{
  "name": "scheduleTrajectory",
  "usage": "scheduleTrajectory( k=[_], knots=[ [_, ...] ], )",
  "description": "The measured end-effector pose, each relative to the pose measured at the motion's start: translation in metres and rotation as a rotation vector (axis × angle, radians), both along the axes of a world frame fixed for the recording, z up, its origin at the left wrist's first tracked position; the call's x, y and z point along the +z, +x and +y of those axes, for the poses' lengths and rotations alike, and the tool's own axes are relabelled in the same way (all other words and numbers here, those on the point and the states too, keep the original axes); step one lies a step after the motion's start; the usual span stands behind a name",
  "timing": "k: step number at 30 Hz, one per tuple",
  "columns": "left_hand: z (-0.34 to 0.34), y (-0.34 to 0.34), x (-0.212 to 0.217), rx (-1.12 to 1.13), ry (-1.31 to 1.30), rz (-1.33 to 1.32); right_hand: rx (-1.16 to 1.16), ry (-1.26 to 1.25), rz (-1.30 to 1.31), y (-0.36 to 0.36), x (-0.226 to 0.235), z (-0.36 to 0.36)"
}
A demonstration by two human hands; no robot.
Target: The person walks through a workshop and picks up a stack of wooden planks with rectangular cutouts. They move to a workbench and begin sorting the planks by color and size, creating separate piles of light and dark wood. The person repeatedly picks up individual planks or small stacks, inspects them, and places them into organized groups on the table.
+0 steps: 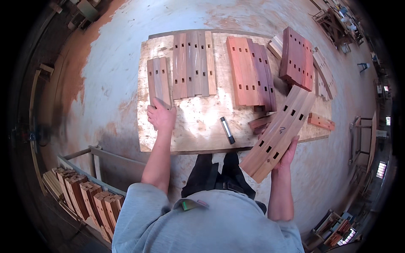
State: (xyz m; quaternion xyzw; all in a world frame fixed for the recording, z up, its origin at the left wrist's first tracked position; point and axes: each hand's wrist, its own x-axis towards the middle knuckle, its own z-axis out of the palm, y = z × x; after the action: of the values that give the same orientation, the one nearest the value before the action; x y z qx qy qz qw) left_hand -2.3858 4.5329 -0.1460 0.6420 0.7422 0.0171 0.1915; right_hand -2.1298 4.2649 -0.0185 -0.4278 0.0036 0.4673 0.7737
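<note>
My left hand is closed over the near end of three mortised wooden bars, which lie side by side at the table's left. Its thumb is on their right edge and its fingers are on their left. In my right hand is a tilted set of mortised wooden boards, raised over the table's near right edge. Dark rectangular slots and a pencil mark show on their upper faces. My right palm and most of its fingers are hidden beneath them.
On the worktable lie a row of brown bars, a reddish stack, a dark red stack, a short wooden block and a black-and-silver torch-like tube. A rack of wooden pieces stands at lower left.
</note>
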Motion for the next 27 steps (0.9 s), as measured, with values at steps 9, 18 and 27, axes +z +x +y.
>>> scheduleTrajectory(
  k=[9,18,27],
  knots=[
    [-0.026,-0.052,0.019,0.268,-0.211,-1.278,-0.074,0.034,0.054,0.006,-0.002,-0.053],
    [-0.17,-0.012,0.116,0.078,-0.736,-2.185,-0.103,0.257,0.156,0.032,-0.018,-0.162],
    [-0.346,0.125,0.122,-0.541,-0.57,-1.161,-0.399,0.058,0.07,0.077,-0.039,-0.388]
  ],
)
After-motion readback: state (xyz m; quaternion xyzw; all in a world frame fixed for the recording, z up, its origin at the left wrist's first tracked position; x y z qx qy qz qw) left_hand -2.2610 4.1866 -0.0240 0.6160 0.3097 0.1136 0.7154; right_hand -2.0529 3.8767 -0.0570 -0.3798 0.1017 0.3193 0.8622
